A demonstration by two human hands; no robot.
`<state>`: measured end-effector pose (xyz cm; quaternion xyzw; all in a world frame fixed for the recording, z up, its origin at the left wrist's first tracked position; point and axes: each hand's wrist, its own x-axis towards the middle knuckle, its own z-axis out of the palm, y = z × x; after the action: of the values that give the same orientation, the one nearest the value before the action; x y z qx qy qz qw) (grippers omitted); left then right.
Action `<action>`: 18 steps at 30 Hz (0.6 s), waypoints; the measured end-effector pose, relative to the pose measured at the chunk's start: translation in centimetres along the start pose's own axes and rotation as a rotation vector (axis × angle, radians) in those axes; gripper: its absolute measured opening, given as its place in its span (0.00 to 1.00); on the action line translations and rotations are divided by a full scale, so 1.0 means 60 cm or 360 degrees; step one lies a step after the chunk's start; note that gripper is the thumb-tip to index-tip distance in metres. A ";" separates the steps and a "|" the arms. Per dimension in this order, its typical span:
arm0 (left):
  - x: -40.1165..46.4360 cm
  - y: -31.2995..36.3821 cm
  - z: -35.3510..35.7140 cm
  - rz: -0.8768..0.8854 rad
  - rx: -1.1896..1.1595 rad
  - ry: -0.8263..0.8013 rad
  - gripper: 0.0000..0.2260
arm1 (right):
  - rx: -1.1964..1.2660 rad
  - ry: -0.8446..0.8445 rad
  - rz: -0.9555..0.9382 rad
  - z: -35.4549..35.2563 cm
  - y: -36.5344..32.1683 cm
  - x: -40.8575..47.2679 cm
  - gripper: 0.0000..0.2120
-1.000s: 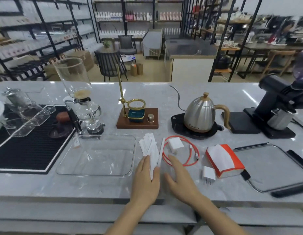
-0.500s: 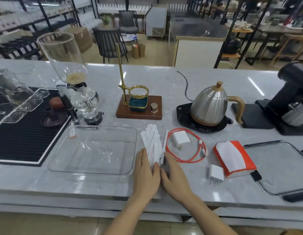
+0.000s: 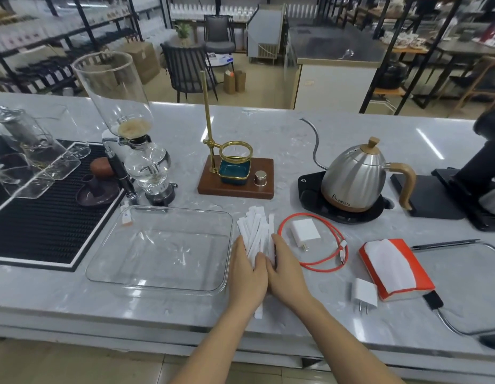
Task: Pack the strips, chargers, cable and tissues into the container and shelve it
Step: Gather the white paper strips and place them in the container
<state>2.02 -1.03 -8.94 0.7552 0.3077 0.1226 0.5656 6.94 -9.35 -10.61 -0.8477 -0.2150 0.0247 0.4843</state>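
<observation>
Several white strips (image 3: pixel 256 231) lie fanned on the marble counter, right of the clear container (image 3: pixel 160 248). My left hand (image 3: pixel 246 275) and my right hand (image 3: pixel 286 268) lie flat on either side of the strips' near ends, fingers straight, pressing them together. One strip end (image 3: pixel 258 311) pokes out below the hands. A white charger (image 3: pixel 305 232) sits inside a coiled red cable (image 3: pixel 314 245). A second white charger (image 3: pixel 365 293) lies nearer the edge. The orange tissue pack (image 3: pixel 394 268) is at the right.
Behind stand a glass siphon brewer (image 3: pixel 135 151), a wooden dripper stand (image 3: pixel 236 176) and a steel kettle (image 3: pixel 357 178) on its base. A black drip mat (image 3: pixel 44 217) with glassware is at the left. A clear lid (image 3: pixel 462 275) lies at the right, a grinder (image 3: pixel 484 167) beyond it.
Both hands have slid forward and closed in on the strips, gathering them into a tighter bundle. The view has tilted down and moved closer to the counter.
</observation>
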 end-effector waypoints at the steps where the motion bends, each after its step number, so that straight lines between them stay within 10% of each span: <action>1: 0.002 0.004 0.001 -0.0013 -0.0019 -0.0010 0.27 | 0.0012 -0.0010 0.0023 -0.001 -0.001 0.004 0.16; 18: 0.014 0.005 0.011 -0.0007 0.0214 -0.0008 0.19 | -0.0074 -0.0230 0.0222 -0.014 -0.009 0.046 0.17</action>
<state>3.12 -1.10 -9.01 0.7912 0.3153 0.0985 0.5147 9.46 -8.76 -9.26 -0.8676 -0.1903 0.1146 0.4448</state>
